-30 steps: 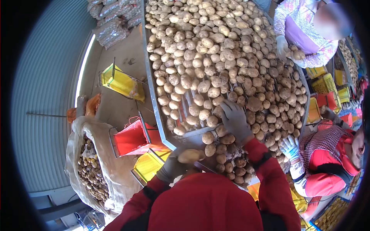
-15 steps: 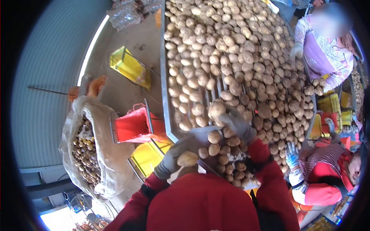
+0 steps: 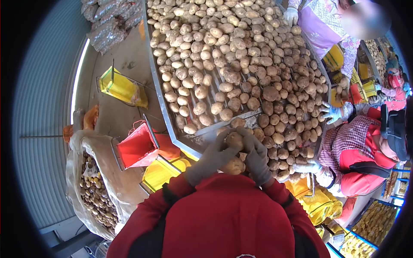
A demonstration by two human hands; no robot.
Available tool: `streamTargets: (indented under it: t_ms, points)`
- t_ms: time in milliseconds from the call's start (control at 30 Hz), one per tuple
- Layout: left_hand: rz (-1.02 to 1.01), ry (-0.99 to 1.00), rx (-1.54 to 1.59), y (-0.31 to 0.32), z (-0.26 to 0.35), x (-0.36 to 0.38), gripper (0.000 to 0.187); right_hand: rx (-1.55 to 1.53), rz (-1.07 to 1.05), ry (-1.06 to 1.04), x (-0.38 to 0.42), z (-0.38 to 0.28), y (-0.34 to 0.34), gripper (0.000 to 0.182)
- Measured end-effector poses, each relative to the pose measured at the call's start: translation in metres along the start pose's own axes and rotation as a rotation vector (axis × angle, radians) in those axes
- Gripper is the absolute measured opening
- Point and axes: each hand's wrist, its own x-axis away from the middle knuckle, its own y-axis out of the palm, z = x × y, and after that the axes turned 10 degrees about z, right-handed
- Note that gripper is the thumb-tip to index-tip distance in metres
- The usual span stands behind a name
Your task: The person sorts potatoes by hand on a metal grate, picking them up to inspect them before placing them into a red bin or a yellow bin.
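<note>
My left hand (image 3: 214, 155), in a grey glove, is closed with its fingertips on a potato (image 3: 235, 141) close in front of my chest. From the other side my right hand (image 3: 254, 155), gloved the same way, curls its fingers against that potato. Just below it a second potato (image 3: 232, 166) shows between the two hands, nearer my red top. Both hands are at the near end of a metal sorting table (image 3: 170, 122), beside many loose brown potatoes (image 3: 275, 129).
Left of the table stand a red bag on a frame (image 3: 140, 148), yellow bags (image 3: 122, 89) and a large plastic sack (image 3: 116, 189) of potatoes. To the right, a co-worker in red (image 3: 359, 155) reaches over the potatoes; another person (image 3: 320, 26) stands farther back.
My hands have come together before my chest; my right hand has drawn back from the slats with a potato. My view has shifted right, and the nearby co-worker's hands now reach the potatoes.
</note>
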Motion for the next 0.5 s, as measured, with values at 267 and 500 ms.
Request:
streamTargets:
  t_ms: [267, 500]
  points:
    - [-0.124, -0.170, 0.224, -0.011, 0.020, 0.025, 0.066, -0.193, -0.071, 0.111, 0.012, -0.043, 0.002, 0.033]
    - [-0.183, 0.009, 0.042, -0.008, 0.027, 0.032, 0.069, 0.663, -0.234, -0.420, 0.010, -0.036, -0.016, 0.041]
